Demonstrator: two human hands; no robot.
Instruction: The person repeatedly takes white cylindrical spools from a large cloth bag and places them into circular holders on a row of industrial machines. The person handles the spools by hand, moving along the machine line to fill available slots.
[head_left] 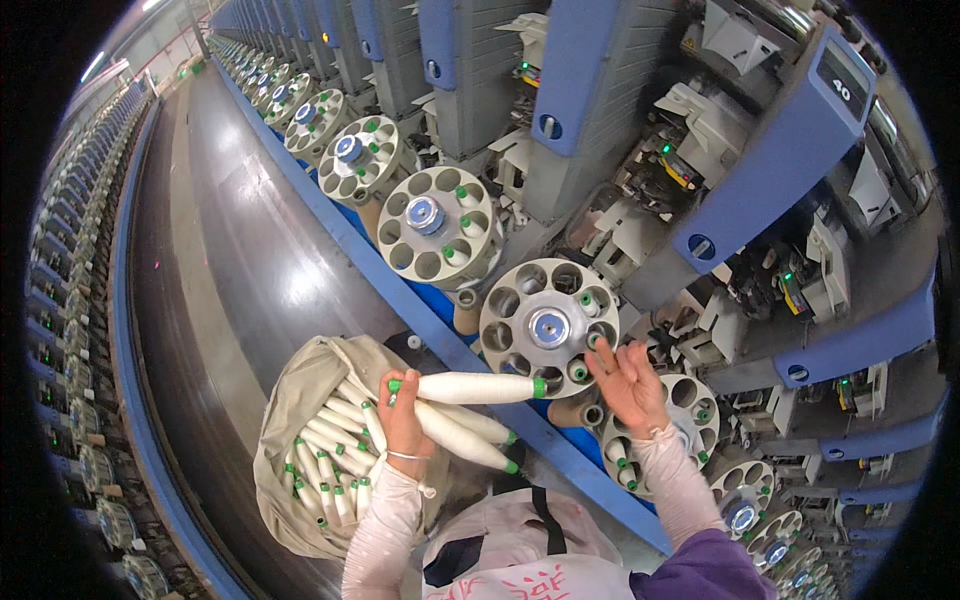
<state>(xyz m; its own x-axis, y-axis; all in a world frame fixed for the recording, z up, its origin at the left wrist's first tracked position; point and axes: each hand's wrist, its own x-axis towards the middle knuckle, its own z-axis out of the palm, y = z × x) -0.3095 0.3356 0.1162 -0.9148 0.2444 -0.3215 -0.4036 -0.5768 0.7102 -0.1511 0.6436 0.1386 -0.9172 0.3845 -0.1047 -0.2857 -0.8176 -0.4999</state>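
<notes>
My left hand (pixel 402 418) grips a bunch of white yarn bobbins with green tips (pixel 470 388); the top one lies level and points right toward a round grey magazine wheel (pixel 545 325) with several pockets. Under it, two more bobbins slant down to the right. My right hand (pixel 628 382) is up at the lower right rim of that wheel, fingers spread, palm toward me, with nothing in it. A beige cloth bag (pixel 300 395) full of the same bobbins hangs in front of me on the left, just beside my left hand.
More magazine wheels (pixel 438 225) run in a row along the blue machine ledge (pixel 390 290), some pockets holding green-tipped bobbins. Another wheel (pixel 690 410) sits lower right. A dark shiny aisle floor (pixel 230 260) lies left, with a second machine row (pixel 70 300) beyond.
</notes>
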